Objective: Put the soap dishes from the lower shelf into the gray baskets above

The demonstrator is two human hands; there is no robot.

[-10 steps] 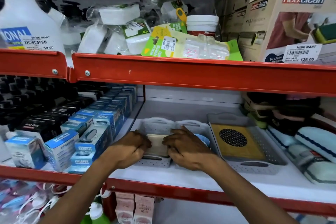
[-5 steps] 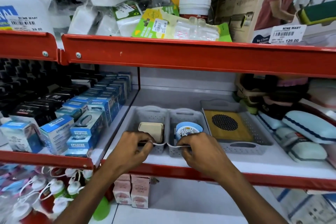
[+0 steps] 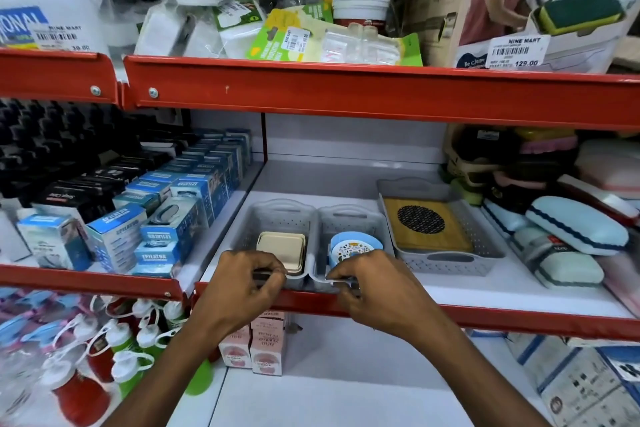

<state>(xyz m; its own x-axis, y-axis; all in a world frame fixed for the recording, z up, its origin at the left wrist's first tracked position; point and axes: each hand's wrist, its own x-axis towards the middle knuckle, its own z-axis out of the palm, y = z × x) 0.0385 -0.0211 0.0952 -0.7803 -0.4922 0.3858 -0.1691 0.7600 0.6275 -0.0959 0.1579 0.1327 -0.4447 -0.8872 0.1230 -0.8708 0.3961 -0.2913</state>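
Two small gray baskets stand side by side at the front edge of the middle shelf. The left gray basket (image 3: pixel 273 218) holds a stack of cream rectangular soap dishes (image 3: pixel 281 249). The right gray basket (image 3: pixel 353 222) holds a round blue soap dish (image 3: pixel 353 246) with a patterned label. My left hand (image 3: pixel 239 291) pinches the front rim of the left basket. My right hand (image 3: pixel 377 288) pinches the front rim of the right basket. A wider gray basket (image 3: pixel 481 246) to the right holds a bamboo dish (image 3: pixel 426 225) with a black perforated circle.
Blue epilator boxes (image 3: pixel 152 236) fill the shelf to the left. Light blue oval cases (image 3: pixel 575 225) lie at the right. The red shelf edge (image 3: pixel 519 319) runs under my hands. Below are pink boxes (image 3: pixel 266 343) and red and green bottles (image 3: pixel 104 357).
My hands drew back from the cream dishes inside the left basket to the front rims of both small baskets, which slid forward to the shelf edge. The view tilted down.
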